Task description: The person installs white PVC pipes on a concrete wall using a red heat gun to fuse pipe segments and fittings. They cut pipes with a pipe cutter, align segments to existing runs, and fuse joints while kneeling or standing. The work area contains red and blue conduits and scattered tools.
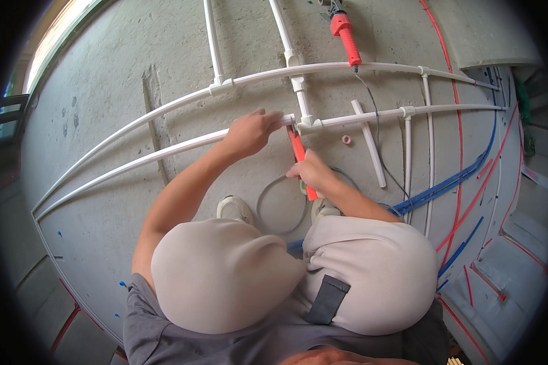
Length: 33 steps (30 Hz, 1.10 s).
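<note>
My left hand (pixel 252 131) is closed around a long white plastic pipe (pixel 189 146) near its right end. In my right hand (pixel 315 171) is a red-handled pipe cutter (pixel 298 148), its head up at the pipe's end beside my left fingers. Whether the blade touches the pipe is too small to tell. Just right of the cutter's head sits a white tee fitting (pixel 310 124), joined to a pipe running right. A small gap seems to lie between the held pipe's end and this fitting.
A second white pipe (pixel 256 77) runs parallel farther off. A red-handled corded tool (pixel 346 39) lies beyond it. Right of me are a loose pipe length (pixel 369 146), a small pipe ring (pixel 347 140), a grey cord (pixel 377 121), blue pipes (pixel 444 182) and red pipes (pixel 458 121).
</note>
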Available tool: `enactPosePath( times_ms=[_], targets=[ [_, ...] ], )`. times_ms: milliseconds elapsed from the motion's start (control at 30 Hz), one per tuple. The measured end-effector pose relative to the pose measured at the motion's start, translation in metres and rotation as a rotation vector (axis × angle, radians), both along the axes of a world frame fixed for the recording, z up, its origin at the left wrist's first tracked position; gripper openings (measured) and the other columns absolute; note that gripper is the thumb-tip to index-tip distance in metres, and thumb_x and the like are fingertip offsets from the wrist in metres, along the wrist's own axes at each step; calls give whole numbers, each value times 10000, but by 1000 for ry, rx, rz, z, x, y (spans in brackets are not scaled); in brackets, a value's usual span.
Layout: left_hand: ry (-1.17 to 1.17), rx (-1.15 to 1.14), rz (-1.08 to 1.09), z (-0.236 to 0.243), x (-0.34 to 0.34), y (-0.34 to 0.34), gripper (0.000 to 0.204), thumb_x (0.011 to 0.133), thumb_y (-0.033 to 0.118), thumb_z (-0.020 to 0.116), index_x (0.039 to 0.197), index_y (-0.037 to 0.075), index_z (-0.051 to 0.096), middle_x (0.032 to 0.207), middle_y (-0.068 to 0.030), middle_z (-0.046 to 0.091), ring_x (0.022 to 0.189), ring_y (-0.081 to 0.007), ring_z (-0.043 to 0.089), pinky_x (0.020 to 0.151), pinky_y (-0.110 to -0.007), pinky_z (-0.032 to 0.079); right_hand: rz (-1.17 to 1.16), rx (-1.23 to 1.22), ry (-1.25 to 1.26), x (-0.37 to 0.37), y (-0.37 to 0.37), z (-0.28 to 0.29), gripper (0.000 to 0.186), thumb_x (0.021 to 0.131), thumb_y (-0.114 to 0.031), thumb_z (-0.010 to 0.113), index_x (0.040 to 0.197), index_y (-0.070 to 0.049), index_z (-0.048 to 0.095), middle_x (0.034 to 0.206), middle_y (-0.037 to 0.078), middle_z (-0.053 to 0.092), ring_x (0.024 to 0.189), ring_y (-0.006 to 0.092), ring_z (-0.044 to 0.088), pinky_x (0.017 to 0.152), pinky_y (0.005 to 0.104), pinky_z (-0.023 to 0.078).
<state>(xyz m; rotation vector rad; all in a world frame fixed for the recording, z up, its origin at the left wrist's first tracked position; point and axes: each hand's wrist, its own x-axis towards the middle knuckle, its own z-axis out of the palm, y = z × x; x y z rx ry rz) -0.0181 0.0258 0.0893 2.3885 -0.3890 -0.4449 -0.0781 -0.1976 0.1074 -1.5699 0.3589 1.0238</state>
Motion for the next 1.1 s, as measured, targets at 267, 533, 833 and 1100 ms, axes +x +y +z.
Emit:
enactPosePath(
  times_ms=[267, 533, 833, 1100],
  targets=[
    [-20, -16, 4, -6, 2, 3, 298, 1079, 299, 597, 1322, 154, 687, 1085, -177, 700, 992, -429, 684, 830, -516, 545, -138, -111, 18, -22, -20, 19, 284, 858, -57, 756, 1066, -30, 565, 912, 57, 587, 830, 161, 601, 722, 334, 490],
    [75, -1, -39, -36, 0, -1, 350, 1080, 316, 617, 1364, 126, 693, 1173, -173, 729, 1056, -401, 690, 884, -489, 549, -472, -389, -636, 8, -23, -35, 376, 884, -103, 833, 1152, -9, 586, 891, 80, 698, 762, 210, 701, 752, 370, 558],
    [89, -6, -52, -30, -5, 0, 348, 1063, 299, 637, 1347, 106, 692, 1134, -193, 717, 1056, -423, 681, 892, -493, 543, -474, -395, -626, 17, -20, -60, 375, 874, -69, 842, 1115, -5, 561, 869, 49, 690, 751, 148, 671, 725, 328, 555],
    [262, 132, 2, -26, -8, 19, 353, 924, 342, 783, 1004, 28, 643, 1021, -236, 706, 984, -458, 671, 844, -536, 517, -208, -693, -644, -46, -167, -10, 598, 842, -266, 854, 1306, -9, 578, 1237, 206, 693, 1138, 363, 683, 986, 458, 526]
  ],
)
